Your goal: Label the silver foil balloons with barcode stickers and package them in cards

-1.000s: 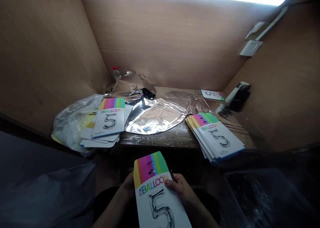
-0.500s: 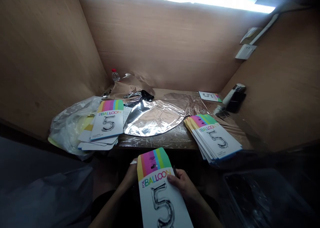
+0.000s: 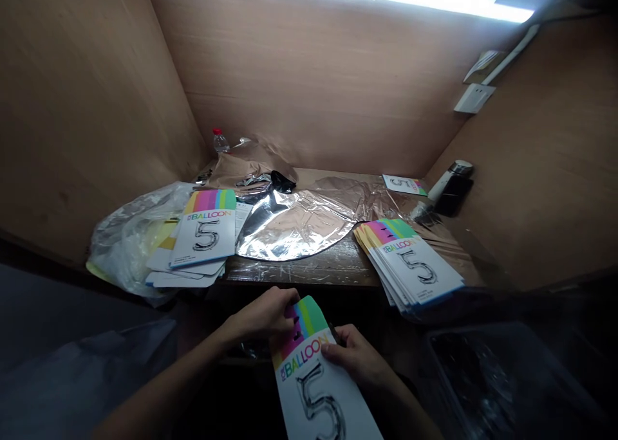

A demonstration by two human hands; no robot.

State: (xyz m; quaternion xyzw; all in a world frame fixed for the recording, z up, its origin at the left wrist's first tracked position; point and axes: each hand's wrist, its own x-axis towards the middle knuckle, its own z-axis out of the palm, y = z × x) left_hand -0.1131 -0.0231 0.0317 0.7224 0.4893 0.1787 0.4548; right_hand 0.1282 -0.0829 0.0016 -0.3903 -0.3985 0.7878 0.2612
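A white balloon envelope (image 3: pixel 313 382) with a rainbow top, the word BALLOON and a silver 5 is held low in front of me, tilted. My right hand (image 3: pixel 355 356) grips its right edge, thumb on the front and fingers behind. My left hand (image 3: pixel 270 314) is closed at the upper left of the rainbow flap, its fingertips curled over the flap by the dark hang hole. A small dark object by my right fingers is too hidden to name. Nearest on the desk lie one pile of matching envelopes (image 3: pixel 420 269) to the right and another pile of envelopes (image 3: pixel 203 237) to the left.
Shiny foil sheet (image 3: pixel 299 228) covers the middle of the desk. A clear plastic bag (image 3: pixel 135 240) lies at left, a red-capped bottle (image 3: pixel 221 141) behind. At right are a thermos (image 3: pixel 447 179), a dark phone (image 3: pixel 454 194) and, lower, a plastic bin (image 3: pixel 502 375).
My left hand has come up from beside the envelope onto its rainbow flap. The envelope has shifted slightly down and right, still in my right hand.
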